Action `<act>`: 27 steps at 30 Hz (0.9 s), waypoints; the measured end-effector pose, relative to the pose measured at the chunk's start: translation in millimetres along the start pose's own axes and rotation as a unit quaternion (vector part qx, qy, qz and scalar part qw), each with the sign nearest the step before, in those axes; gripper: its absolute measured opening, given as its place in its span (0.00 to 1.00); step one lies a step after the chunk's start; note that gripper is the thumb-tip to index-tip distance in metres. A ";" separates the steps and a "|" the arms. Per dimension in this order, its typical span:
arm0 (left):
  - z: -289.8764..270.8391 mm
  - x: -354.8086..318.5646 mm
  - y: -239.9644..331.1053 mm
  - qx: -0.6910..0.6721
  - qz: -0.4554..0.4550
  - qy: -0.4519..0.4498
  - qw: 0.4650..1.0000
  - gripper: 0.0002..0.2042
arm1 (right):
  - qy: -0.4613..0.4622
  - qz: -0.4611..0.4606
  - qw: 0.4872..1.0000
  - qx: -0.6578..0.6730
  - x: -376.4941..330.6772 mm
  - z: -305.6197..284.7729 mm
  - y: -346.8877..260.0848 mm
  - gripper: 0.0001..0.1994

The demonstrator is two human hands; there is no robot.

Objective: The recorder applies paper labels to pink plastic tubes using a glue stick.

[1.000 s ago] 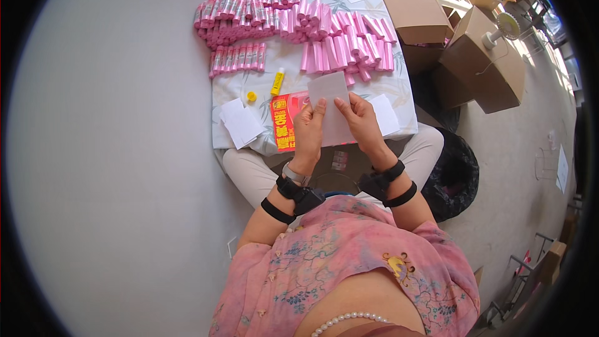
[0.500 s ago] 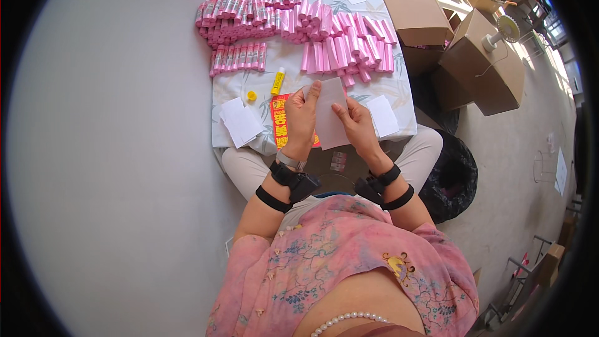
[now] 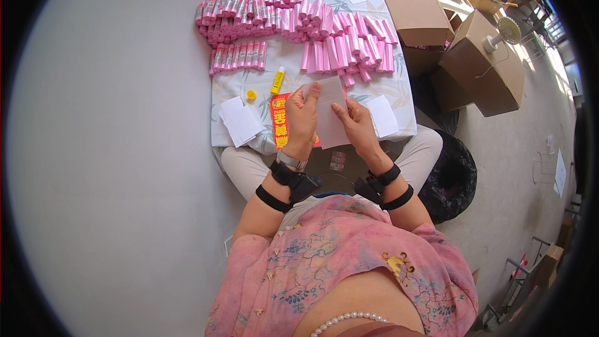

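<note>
Between my hands is a pale sheet of paper, raised above the near part of the table. My left hand pinches its left side, thumb on top near the upper edge. On the right side, my right hand grips it with the thumb pressed on the face. Under my left hand lies a red printed card with yellow lettering, partly hidden. Beyond it are an uncapped yellow glue stick and its yellow cap. White paper slips lie to the left, and more white slips to the right.
Labelled pink rolls are stacked at the far left of the table, plain pink rolls at the far right. Cardboard boxes stand right of the cloth-covered table, with a small fan on one. A black bag sits by my right knee.
Almost nothing differs. The paper in my hands has tilted slightly, its upper edge showing a little more; both hands keep their hold in nearly the same place.
</note>
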State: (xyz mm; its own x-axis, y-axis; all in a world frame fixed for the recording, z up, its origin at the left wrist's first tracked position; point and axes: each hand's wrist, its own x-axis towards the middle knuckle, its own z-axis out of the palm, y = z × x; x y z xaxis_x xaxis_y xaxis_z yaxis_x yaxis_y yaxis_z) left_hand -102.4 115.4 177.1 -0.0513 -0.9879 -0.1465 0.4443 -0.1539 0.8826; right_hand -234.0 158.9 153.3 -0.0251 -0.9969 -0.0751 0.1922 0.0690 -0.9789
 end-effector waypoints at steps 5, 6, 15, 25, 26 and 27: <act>4.3 -1.9 4.3 -0.009 0.001 -0.012 1.000 0.13 | -0.005 0.007 1.000 0.020 0.0 -0.7 -1.0 0.12; 4.5 -1.7 4.1 -0.009 0.001 -0.012 1.000 0.13 | -0.004 0.008 1.000 0.021 -0.4 -0.7 -2.0 0.12; -4.7 3.3 -2.4 -0.026 0.006 -0.018 0.999 0.14 | -0.020 0.005 0.999 0.025 0.0 -0.7 -4.1 0.12; -13.9 0.3 -8.7 0.076 -0.056 -0.044 0.995 0.22 | 0.050 0.021 0.998 0.046 4.3 -3.6 -2.2 0.13; -9.8 -8.4 -11.5 0.133 -0.028 -0.043 0.990 0.21 | 0.070 0.008 0.996 0.056 4.0 -2.7 -2.0 0.13; -3.8 -13.9 -14.7 0.134 -0.029 -0.044 0.990 0.21 | 0.071 0.008 0.996 0.057 4.4 -2.6 0.9 0.13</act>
State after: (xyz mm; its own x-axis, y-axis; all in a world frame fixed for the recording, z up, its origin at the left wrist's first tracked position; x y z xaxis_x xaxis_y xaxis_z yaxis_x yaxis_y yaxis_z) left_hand -104.8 131.4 164.5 -0.1521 -0.9734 -0.1715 0.1862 -0.1986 0.9622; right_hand -236.4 154.7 151.6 -0.1579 -0.9796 -0.1244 0.3029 0.0719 -0.9503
